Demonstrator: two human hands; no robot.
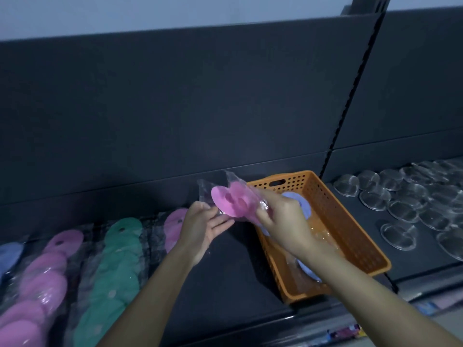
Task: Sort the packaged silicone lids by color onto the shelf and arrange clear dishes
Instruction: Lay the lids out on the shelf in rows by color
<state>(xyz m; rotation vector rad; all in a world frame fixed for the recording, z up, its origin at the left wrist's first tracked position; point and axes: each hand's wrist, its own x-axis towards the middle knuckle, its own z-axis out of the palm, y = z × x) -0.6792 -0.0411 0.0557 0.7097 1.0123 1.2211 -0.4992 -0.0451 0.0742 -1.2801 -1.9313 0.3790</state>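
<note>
Landmark: orange basket [350, 221], standing on the dark shelf [238, 271].

Held item: you had a pink lid packet [230, 201] lifted off the shelf, just left of the basket's far left corner. Its clear wrapper stuck up above the pink discs. There seemed to be two pink discs overlapping in your grip; motion blur kept the count uncertain.

Right hand [280, 221]: over the basket's left wall, fingers [263, 209] curled around the packet's right side and grasping it.

Left hand [203, 224]: left of the basket, palm up beneath the packet. Fingers [223, 222] lay nearly straight and released, touching the wrapper's lower edge. No firm pinch could be made out.

Inside the basket: blue lids [302, 202] near the far end, partly behind your right hand, and another blue piece near the front under your right forearm, among loose clear wrapping.

Left of the basket, on the shelf: one pink packet [174, 226] nearest, behind your left wrist. Then came a row of green lids [117, 259], then a row of pink lids [47, 271], and a blue packet [10, 254] farthest off.

Right of the basket: clear dishes [400, 204] lay clustered on the neighbouring shelf section, well apart from your hands.
</note>
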